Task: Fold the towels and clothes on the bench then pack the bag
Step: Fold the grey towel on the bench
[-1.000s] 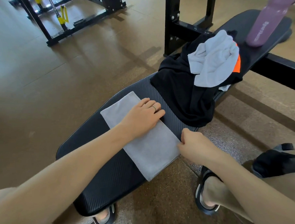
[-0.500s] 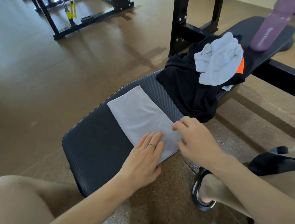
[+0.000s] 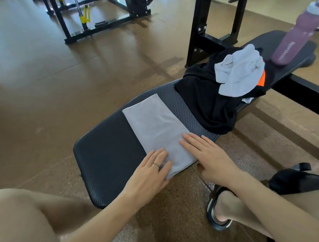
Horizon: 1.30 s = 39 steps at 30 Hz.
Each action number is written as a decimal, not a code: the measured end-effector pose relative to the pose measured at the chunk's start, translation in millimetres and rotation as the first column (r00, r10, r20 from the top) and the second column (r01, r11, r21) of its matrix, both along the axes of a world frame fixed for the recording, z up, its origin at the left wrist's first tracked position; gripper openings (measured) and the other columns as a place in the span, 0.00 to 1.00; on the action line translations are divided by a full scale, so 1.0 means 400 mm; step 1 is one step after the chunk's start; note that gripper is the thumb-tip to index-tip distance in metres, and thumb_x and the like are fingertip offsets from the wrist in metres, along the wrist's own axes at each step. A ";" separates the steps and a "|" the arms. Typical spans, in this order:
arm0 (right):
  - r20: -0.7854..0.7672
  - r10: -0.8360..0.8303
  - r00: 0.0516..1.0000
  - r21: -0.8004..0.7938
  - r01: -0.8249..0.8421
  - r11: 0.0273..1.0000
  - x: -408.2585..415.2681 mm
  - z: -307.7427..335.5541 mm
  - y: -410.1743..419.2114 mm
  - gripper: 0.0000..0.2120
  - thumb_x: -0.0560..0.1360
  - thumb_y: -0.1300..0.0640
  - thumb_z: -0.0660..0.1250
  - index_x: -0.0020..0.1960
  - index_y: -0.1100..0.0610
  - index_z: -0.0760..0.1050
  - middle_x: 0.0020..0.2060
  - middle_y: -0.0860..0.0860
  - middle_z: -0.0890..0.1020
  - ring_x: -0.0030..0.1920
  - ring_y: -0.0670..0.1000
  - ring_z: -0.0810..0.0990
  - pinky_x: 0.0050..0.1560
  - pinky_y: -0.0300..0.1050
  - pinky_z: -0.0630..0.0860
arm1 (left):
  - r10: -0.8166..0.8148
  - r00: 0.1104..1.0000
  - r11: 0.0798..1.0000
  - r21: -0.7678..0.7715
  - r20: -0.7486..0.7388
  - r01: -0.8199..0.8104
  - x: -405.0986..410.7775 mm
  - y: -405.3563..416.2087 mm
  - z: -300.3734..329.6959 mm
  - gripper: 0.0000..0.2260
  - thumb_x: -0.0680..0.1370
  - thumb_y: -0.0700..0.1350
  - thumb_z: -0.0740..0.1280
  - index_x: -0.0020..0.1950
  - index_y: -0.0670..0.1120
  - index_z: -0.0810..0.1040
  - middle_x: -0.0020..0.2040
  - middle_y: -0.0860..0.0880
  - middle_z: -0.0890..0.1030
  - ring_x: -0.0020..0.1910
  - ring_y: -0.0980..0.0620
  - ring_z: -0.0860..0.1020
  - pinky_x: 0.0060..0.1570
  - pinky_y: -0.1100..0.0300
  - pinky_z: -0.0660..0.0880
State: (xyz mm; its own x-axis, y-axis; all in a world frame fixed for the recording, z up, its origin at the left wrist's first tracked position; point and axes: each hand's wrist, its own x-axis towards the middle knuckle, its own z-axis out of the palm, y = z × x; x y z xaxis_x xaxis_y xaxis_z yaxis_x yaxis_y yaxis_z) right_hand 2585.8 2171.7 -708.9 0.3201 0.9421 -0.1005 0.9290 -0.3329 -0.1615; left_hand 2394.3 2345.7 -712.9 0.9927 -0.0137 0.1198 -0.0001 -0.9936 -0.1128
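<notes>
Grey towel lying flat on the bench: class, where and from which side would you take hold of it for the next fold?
Probably pinch the grey towel at its near short end, coming from the bench edge where both flat hands, left and right, rest: that end overhangs slightly, so fingers can slip under.

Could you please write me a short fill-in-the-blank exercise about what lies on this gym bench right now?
1. Both hands, left hand and right hand, rest flat on the folded ____ towel.
2. The crumpled white towel lies on top of the ____ garment.
3. At the far end of the bench stands a ____ bottle.
4. A ring shows on the ____ hand.

Missing words: grey; black; purple; left
</notes>
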 end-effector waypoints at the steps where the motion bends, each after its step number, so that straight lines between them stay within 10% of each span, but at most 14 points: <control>1: -0.001 0.000 1.000 0.014 0.000 1.000 0.003 -0.001 0.003 0.52 0.67 0.61 0.70 0.82 0.47 0.45 0.82 0.45 0.44 0.81 0.45 0.41 0.80 0.48 0.44 | -0.022 0.999 1.000 -0.013 0.036 0.022 -0.003 0.005 -0.004 0.15 0.80 0.52 0.68 0.62 0.45 0.76 0.69 0.40 0.75 0.72 0.43 0.73 0.74 0.47 0.67; 8: -0.015 0.042 0.999 0.173 -0.039 0.984 -0.010 0.026 0.014 0.37 0.66 0.58 0.69 0.75 0.49 0.69 0.76 0.47 0.67 0.77 0.49 0.63 0.79 0.50 0.54 | -0.055 0.984 0.963 -0.251 0.172 0.097 -0.034 0.034 0.039 0.13 0.84 0.49 0.60 0.57 0.46 0.81 0.63 0.50 0.81 0.61 0.50 0.80 0.63 0.57 0.76; 13: -0.158 0.039 0.987 0.360 0.021 0.933 -0.029 0.053 0.022 0.16 0.71 0.52 0.60 0.53 0.48 0.82 0.54 0.41 0.84 0.57 0.42 0.79 0.76 0.44 0.60 | 0.112 0.992 0.826 -0.561 0.066 -0.056 -0.108 0.053 0.064 0.12 0.86 0.53 0.57 0.60 0.49 0.76 0.61 0.57 0.72 0.53 0.58 0.76 0.53 0.61 0.75; 17: -0.418 0.004 0.908 0.287 0.128 0.949 -0.037 0.077 0.042 0.09 0.75 0.50 0.60 0.40 0.50 0.77 0.34 0.45 0.79 0.41 0.47 0.77 0.50 0.51 0.75 | 0.258 0.966 0.642 -0.753 0.034 -0.145 -0.133 0.051 0.085 0.09 0.86 0.51 0.56 0.54 0.54 0.76 0.50 0.61 0.74 0.49 0.57 0.76 0.47 0.69 0.69; 25: -0.560 -0.254 0.788 0.121 0.382 0.916 -0.055 0.078 0.102 0.17 0.83 0.51 0.59 0.36 0.53 0.64 0.33 0.51 0.72 0.36 0.50 0.71 0.35 0.45 0.63 | 0.582 0.809 0.430 -0.815 -0.078 -0.389 -0.083 0.041 0.081 0.13 0.85 0.49 0.60 0.40 0.55 0.68 0.34 0.60 0.74 0.34 0.58 0.72 0.33 0.65 0.65; 39: -0.085 -0.406 0.910 0.258 0.414 0.873 -0.072 0.060 0.135 0.15 0.78 0.45 0.61 0.39 0.52 0.61 0.28 0.45 0.67 0.29 0.49 0.66 0.38 0.49 0.65 | 0.616 0.783 0.670 -0.460 -0.092 -0.582 -0.016 0.081 0.093 0.07 0.85 0.51 0.57 0.51 0.50 0.66 0.40 0.52 0.77 0.36 0.48 0.77 0.37 0.49 0.75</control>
State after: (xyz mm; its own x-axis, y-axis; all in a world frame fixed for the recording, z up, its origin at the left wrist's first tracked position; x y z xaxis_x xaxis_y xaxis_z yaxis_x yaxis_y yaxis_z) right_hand 2557.2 2225.8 -684.7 0.6843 0.7194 0.1195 0.7124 -0.6243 -0.3206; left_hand 2388.0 2377.9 -675.6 0.7582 0.6517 0.0207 0.6030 -0.7129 0.3580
